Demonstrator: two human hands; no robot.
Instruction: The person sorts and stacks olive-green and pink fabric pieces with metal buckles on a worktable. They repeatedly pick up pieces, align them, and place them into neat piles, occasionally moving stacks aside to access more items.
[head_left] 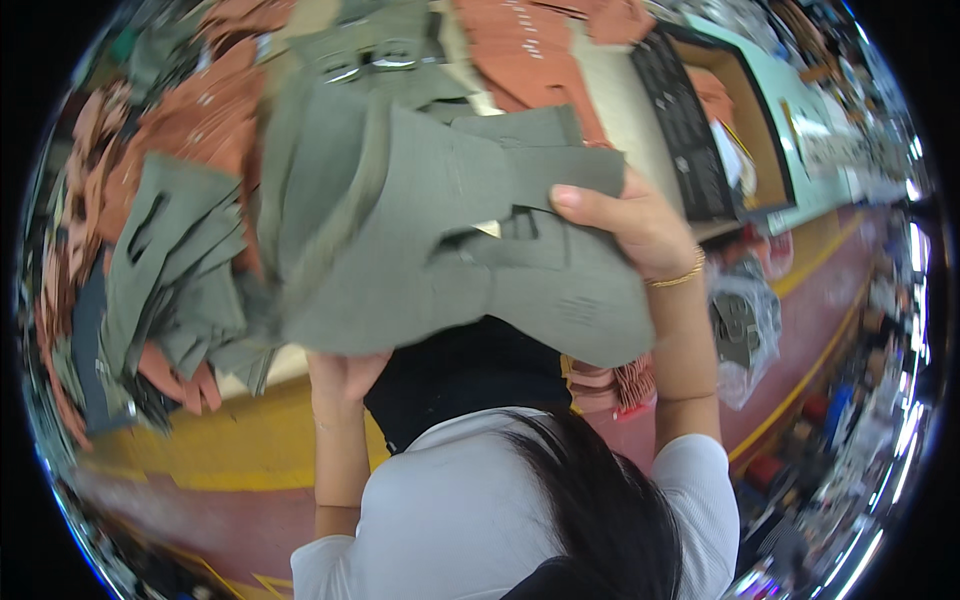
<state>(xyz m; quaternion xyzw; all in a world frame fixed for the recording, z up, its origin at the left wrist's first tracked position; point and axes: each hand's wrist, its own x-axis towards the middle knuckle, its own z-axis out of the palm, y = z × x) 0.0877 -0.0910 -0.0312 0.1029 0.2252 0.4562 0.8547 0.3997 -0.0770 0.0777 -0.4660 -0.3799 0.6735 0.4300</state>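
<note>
Head-worn view, shot through the left one of two side-by-side fisheyes — super wide, black around the rim. Pointed steeply down over the white shirt (455,500) and out across the worktable (617,95). Pretty close to the left hand (345,374) and right hand (645,228) — yet wide enough to catch floor (240,515) on both sides.

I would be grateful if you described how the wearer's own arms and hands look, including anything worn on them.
The left hand and right hand wear no visible gloves. A gold-coloured bracelet circles the right wrist. The forearms are uncovered below short, whitish sleeves.
</note>
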